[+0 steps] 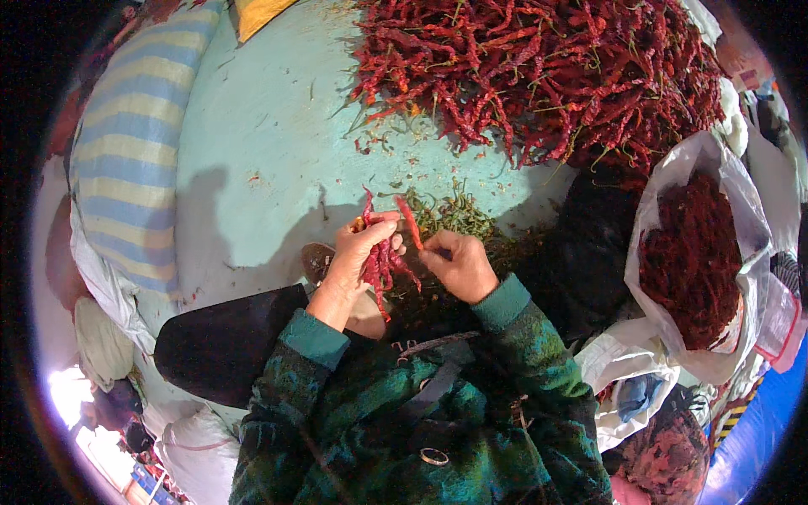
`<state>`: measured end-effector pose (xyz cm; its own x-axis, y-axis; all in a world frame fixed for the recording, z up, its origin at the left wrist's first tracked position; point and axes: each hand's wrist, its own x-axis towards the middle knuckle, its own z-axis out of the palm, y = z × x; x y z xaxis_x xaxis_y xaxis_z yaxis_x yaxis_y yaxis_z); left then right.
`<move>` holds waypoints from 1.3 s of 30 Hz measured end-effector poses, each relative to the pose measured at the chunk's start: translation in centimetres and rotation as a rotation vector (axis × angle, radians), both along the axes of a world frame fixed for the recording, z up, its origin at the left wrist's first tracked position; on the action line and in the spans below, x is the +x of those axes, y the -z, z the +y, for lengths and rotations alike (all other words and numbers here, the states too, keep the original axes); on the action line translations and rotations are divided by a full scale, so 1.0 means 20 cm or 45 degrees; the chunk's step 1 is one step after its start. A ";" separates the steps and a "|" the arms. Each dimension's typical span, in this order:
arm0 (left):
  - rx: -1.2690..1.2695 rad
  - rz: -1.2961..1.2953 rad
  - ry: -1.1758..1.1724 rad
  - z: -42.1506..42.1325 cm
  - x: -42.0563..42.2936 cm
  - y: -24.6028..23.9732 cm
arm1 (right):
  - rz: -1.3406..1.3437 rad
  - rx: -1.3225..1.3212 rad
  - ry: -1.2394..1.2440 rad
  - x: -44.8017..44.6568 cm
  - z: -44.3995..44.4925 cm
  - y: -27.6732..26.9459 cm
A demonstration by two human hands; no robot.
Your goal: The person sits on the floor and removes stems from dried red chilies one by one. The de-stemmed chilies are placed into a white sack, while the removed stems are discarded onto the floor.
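My left hand (361, 251) holds a bunch of wrinkled dried red chillies (380, 271), whose tips hang below the palm. Just to its right, my right hand (459, 262) pinches the lower end of a single brighter red chilli (409, 222) between thumb and fingers. Behind both hands, a small heap of green chilli stems (456, 211) lies on the pale green surface (271, 126). A large pile of dried red chillies (536, 76) spreads over the far right part of that surface.
A blue and cream striped sack (136, 158) lies at the left. An open white sack (694, 252) full of dark red chillies stands at the right, with a smaller white bag (622, 360) in front of it. A yellow object (259, 16) sits at the top edge.
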<state>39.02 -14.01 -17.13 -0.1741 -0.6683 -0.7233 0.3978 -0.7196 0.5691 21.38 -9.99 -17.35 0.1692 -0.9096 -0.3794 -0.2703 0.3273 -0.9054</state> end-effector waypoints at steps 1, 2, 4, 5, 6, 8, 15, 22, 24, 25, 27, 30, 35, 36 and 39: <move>-0.009 0.030 0.006 0.00 0.00 0.00 | 0.000 -0.026 -0.007 0.01 0.02 -0.02; -0.005 0.031 0.018 0.00 0.01 0.01 | 0.142 -0.196 -0.074 0.01 0.02 -0.05; 0.005 0.031 0.043 0.00 0.01 0.02 | 0.423 -0.538 -0.204 0.02 0.03 -0.11; 0.007 0.025 0.082 0.00 0.02 0.04 | 0.487 -0.578 -0.245 0.02 0.03 -0.12; 0.010 0.019 0.121 0.00 0.03 0.06 | 0.551 -0.618 -0.285 0.01 0.04 -0.13; 0.002 -0.014 0.184 0.01 0.04 0.07 | 0.679 -0.694 -0.363 0.01 0.05 -0.14; -0.075 -0.124 0.226 0.01 0.02 0.06 | 0.222 -0.385 -0.376 -0.05 0.03 -0.14; 0.037 0.315 0.210 0.01 0.02 0.00 | 0.798 -0.526 0.580 -0.17 -0.28 0.17; 0.020 0.270 0.165 0.01 0.01 0.00 | 0.997 -0.630 0.611 -0.16 -0.42 0.15; 0.028 0.347 0.151 0.01 0.01 0.01 | 1.077 -0.538 0.556 -0.15 -0.48 0.12; 0.027 0.301 0.130 0.00 -0.02 0.01 | 1.282 -0.396 0.404 -0.20 -0.56 0.21; 0.012 0.302 0.066 0.01 0.01 0.06 | 1.112 -0.413 0.331 -0.20 -0.52 0.27; 0.018 0.211 -0.078 0.02 0.01 0.09 | 0.513 -0.176 0.402 -0.11 -0.28 0.26; 0.010 0.175 -0.086 0.02 0.00 0.07 | 0.572 -0.203 0.455 -0.11 -0.28 0.28; 0.016 0.196 -0.074 0.01 0.00 0.04 | 0.786 -0.251 0.610 -0.11 -0.34 0.30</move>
<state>38.94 -13.82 -17.93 -0.2450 -0.6715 -0.6994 0.5205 -0.6997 0.4894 19.13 -16.80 -23.42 -0.4440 -0.8902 -0.1023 -0.6113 0.3844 -0.6917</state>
